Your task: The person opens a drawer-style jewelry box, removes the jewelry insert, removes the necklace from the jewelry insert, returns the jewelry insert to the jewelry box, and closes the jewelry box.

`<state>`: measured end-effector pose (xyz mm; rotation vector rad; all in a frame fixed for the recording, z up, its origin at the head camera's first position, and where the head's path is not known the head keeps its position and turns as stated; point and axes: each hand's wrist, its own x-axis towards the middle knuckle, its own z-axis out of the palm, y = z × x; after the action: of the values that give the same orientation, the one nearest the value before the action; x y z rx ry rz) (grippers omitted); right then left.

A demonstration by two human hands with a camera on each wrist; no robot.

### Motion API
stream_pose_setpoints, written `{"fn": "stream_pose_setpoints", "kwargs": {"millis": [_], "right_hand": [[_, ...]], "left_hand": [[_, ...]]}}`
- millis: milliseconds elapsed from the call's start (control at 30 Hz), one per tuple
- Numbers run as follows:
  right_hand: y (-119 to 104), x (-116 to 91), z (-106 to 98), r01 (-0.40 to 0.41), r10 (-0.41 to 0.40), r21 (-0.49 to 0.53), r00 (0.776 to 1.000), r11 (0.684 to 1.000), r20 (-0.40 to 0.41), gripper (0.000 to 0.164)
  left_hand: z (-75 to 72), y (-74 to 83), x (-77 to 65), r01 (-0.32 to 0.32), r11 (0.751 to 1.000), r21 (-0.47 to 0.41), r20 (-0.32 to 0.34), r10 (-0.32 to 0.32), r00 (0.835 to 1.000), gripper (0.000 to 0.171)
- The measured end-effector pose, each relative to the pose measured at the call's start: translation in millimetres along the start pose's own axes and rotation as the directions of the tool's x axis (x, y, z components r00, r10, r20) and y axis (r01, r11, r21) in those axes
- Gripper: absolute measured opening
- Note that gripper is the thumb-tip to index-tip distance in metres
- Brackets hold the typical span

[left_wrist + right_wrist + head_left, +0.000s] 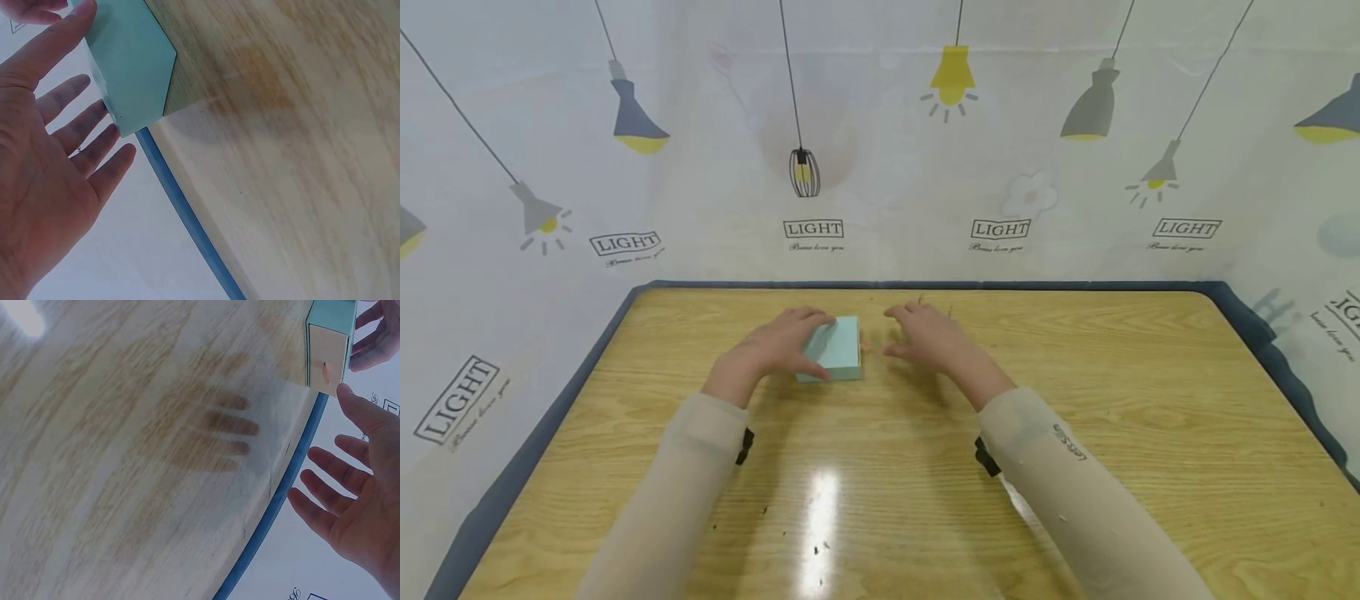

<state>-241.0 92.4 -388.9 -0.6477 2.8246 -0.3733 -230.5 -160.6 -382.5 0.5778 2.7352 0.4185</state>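
Note:
A small pale teal box (838, 346) lies on the wooden table. In the right wrist view its cream drawer front (327, 356) faces my right hand and carries a small pinkish pull tab (326, 373). My left hand (777, 343) is at the box's left end, thumb by the near side and fingers by the far side. In the left wrist view the fingers (94, 134) are spread and fairly straight, and the thumb overlaps the box edge; firm contact cannot be told. To the right of the box, my right hand (931, 337) hovers with loosely bent fingers, holding nothing.
The wooden table (1112, 400) has a dark blue edge (925, 285) along its back and sides. A white sheet (880, 108) printed with lamps hangs behind it. Small dark specks (816, 548) lie near the front of the table.

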Motion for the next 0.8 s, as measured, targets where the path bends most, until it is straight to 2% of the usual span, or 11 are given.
{"fn": "stream_pose_setpoints", "kwargs": {"millis": [300, 567, 800], "right_hand": [[3.5, -0.4, 4.0, -0.007, 0.007, -0.004, 1.000, 1.000, -0.009, 0.065], [2.6, -2.9, 4.1, 0.001, -0.002, -0.006, 1.000, 1.000, -0.013, 0.064], [-0.2, -6.9, 3.7, 0.032, -0.033, -0.005, 0.999, 0.999, -0.033, 0.053]], "left_hand": [[1.2, 1.9, -0.5, -0.020, 0.999, -0.031, -0.004, 0.020, 1.000, 0.086], [3.5, 4.3, 1.4, -0.024, 0.999, -0.022, -0.006, 0.024, 1.000, 0.085], [5.3, 8.8, 4.0, -0.044, 0.999, -0.021, -0.021, 0.043, 0.999, 0.086]]}}
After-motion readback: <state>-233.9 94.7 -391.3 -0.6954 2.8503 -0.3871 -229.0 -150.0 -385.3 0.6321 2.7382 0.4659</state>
